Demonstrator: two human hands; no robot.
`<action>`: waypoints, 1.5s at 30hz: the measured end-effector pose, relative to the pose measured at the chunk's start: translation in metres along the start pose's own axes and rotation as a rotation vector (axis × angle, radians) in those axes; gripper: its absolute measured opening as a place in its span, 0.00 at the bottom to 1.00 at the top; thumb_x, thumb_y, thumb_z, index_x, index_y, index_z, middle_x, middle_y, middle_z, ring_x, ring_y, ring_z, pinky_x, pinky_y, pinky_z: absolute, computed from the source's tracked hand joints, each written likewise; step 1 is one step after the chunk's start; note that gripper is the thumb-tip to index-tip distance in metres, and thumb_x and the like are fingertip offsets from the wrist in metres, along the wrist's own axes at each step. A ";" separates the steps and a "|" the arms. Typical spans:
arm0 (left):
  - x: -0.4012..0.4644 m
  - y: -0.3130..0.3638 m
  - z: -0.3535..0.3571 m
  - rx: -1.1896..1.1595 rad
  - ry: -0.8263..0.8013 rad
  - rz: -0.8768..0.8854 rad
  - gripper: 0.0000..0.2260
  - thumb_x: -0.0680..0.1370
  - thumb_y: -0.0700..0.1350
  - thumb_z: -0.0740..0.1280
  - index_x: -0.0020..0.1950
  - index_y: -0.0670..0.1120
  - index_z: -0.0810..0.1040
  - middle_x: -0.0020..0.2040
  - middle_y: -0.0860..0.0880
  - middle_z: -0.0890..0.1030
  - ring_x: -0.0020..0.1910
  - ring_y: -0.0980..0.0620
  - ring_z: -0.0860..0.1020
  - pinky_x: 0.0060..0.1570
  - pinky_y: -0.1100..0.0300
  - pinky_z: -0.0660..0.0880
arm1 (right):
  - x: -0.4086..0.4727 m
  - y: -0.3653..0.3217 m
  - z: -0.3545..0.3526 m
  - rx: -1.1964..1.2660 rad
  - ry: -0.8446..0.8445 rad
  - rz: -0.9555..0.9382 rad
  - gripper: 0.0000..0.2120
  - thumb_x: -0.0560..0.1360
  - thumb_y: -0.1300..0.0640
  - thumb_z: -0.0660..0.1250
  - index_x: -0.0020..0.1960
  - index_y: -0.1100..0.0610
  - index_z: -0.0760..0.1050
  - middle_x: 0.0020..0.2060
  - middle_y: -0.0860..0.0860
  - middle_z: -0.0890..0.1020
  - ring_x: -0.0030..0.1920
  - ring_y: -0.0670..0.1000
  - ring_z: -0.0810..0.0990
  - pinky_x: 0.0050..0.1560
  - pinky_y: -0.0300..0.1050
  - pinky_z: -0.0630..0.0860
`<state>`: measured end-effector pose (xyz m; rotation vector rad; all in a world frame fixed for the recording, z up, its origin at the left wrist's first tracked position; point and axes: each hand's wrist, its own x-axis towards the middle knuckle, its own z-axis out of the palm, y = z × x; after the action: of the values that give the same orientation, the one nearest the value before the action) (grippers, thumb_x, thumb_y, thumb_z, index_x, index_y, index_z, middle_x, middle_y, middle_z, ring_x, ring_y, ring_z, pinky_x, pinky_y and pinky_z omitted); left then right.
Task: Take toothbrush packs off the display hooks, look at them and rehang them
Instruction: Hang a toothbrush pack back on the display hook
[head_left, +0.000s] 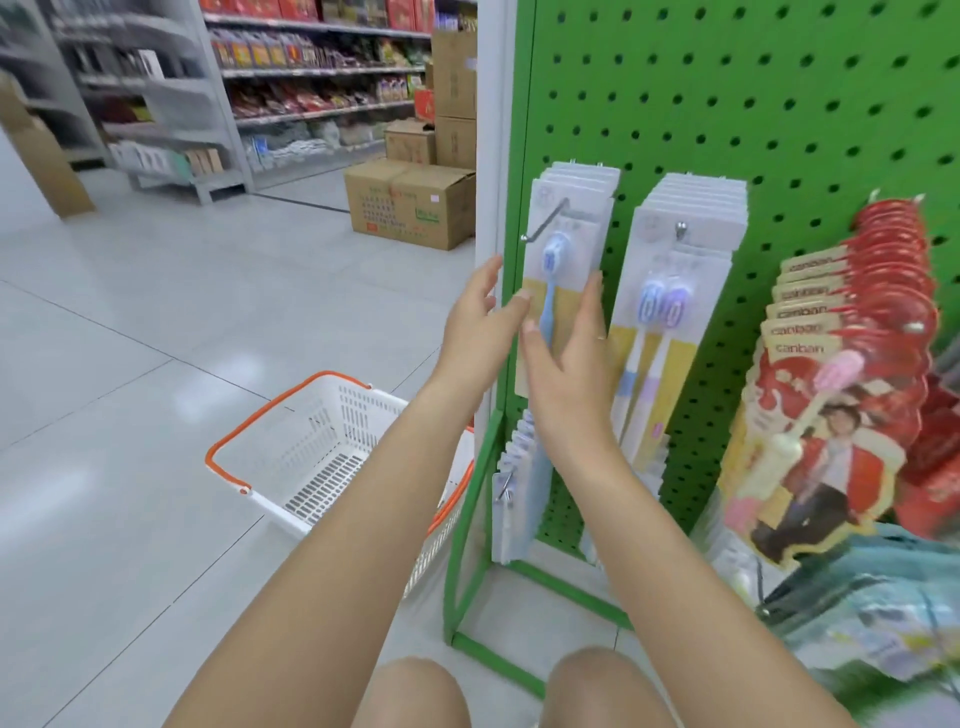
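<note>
A stack of white-and-yellow toothbrush packs (569, 244), each holding one blue brush, hangs on a metal hook (545, 221) at the left of the green pegboard (727, 104). My left hand (480, 322) is at the front pack's left edge with straight fingers, its thumb tip touching the card. My right hand (566, 364) lies flat against the front of the same pack, fingers pointing up. A second stack of twin-brush packs (670, 296) hangs just to the right.
Red children's toothbrush packs (831, 415) fan out on hooks at the right. More packs (514, 483) hang low on the stand. A white basket with orange handles (322, 452) sits on the floor at my left. Cardboard boxes (410, 202) and shelves stand behind.
</note>
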<state>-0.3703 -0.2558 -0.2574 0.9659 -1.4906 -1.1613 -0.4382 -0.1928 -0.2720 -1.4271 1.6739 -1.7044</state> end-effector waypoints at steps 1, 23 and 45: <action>0.007 0.002 0.003 -0.006 -0.032 0.003 0.23 0.79 0.44 0.65 0.75 0.50 0.66 0.73 0.52 0.70 0.71 0.53 0.68 0.70 0.58 0.65 | 0.004 -0.003 0.000 -0.022 0.003 0.018 0.33 0.81 0.56 0.58 0.79 0.54 0.42 0.78 0.47 0.51 0.77 0.45 0.50 0.69 0.31 0.48; -0.030 0.023 -0.019 -0.201 0.054 0.059 0.06 0.82 0.42 0.63 0.48 0.44 0.78 0.37 0.54 0.82 0.35 0.58 0.78 0.34 0.68 0.73 | -0.003 -0.019 0.009 0.245 0.166 -0.172 0.16 0.80 0.64 0.56 0.65 0.51 0.66 0.57 0.45 0.76 0.57 0.45 0.75 0.57 0.40 0.72; -0.102 -0.053 -0.066 -0.306 0.256 -0.192 0.05 0.80 0.41 0.65 0.46 0.43 0.79 0.35 0.52 0.81 0.34 0.55 0.79 0.33 0.60 0.78 | -0.071 0.046 0.021 0.314 -0.466 0.234 0.09 0.76 0.60 0.69 0.56 0.54 0.75 0.41 0.46 0.84 0.42 0.42 0.82 0.44 0.39 0.77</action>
<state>-0.2834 -0.1841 -0.3271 1.0153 -1.0001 -1.3035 -0.4078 -0.1572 -0.3458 -1.2926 1.2065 -1.3092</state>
